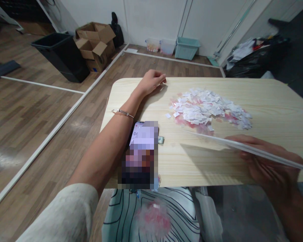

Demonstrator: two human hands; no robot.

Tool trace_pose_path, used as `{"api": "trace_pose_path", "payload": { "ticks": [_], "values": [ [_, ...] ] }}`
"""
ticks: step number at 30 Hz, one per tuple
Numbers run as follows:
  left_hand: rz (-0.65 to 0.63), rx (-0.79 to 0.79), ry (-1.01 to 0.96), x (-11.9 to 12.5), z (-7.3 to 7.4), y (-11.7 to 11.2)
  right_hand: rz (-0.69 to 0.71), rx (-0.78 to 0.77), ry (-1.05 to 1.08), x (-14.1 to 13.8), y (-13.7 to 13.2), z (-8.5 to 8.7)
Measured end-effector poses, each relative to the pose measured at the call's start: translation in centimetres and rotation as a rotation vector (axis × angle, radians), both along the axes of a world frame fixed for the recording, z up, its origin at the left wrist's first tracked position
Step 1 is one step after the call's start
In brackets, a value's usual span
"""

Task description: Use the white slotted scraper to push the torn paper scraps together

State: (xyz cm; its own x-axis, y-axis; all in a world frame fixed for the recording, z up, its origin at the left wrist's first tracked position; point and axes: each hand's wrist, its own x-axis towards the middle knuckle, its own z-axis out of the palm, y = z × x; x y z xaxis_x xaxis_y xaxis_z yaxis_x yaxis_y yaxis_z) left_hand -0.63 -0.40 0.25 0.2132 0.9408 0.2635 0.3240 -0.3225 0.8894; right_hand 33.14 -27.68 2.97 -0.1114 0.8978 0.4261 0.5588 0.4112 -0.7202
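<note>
My left hand (153, 81) rests near the far left edge of the table (272, 101), its fingers loosely curled together with nothing seen in them. A thin white sheet (232, 143), seen nearly edge-on, is gripped by my right hand (270, 159) above the near right part of the table. Beyond the sheet's tip lies a pile of small white paper pieces (204, 107), mixed with pinkish, clear plastic bits. Beside my left forearm is a phone (141, 137), mostly blurred out, with a small pale object (161, 139) at its right side.
On my striped lap (121, 215) sits a clear bag with pink contents (155, 218). Under the table's near edge is a transparent bin (242, 211). A black bin (63, 57), cardboard boxes (98, 47), a teal tub (187, 48) and black bags (257, 58) stand beyond.
</note>
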Motion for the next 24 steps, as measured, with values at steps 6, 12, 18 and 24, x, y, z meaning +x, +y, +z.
{"api": "trace_pose_path", "payload": {
  "ticks": [6,12,18,24],
  "values": [
    [-0.001,-0.002,0.031,0.0,0.2,-0.2,0.262,-0.018,0.0,-0.3,-0.3,0.1],
    [0.005,0.004,0.002,0.0,-0.3,0.1,0.428,0.024,-0.064,-1.4,0.3,1.4],
    [0.004,0.004,-0.023,0.0,-0.3,0.1,0.491,0.014,-0.079,-3.0,0.7,2.2],
    [-0.004,-0.005,-0.017,0.0,0.0,0.0,0.532,-0.017,-0.075,-3.1,1.1,2.3]
  ]
}}
